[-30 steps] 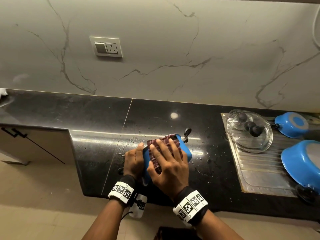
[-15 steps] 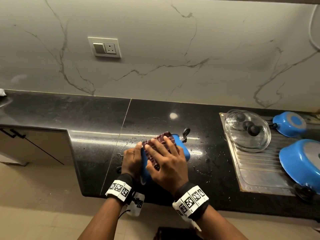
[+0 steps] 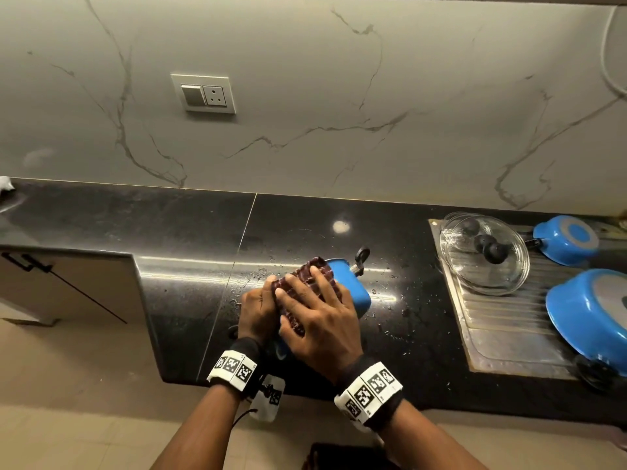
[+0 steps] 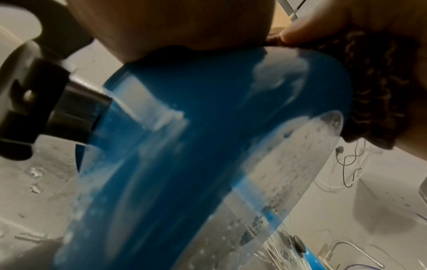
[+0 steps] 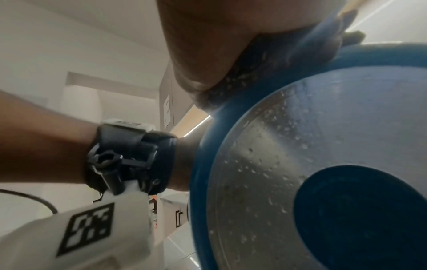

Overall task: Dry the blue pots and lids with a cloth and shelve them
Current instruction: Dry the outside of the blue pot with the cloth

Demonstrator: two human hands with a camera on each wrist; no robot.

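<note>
A blue pot lies tipped on the black tabletop, left of the drainboard. The right hand lies over it with fingers spread flat, pressing a dark red cloth against the pot's side. The left hand grips the pot's left side, fingers curled round it. Water drops dot the pot's steel base. On the drainboard sit glass lids and two more pots — both upside down.
</note>
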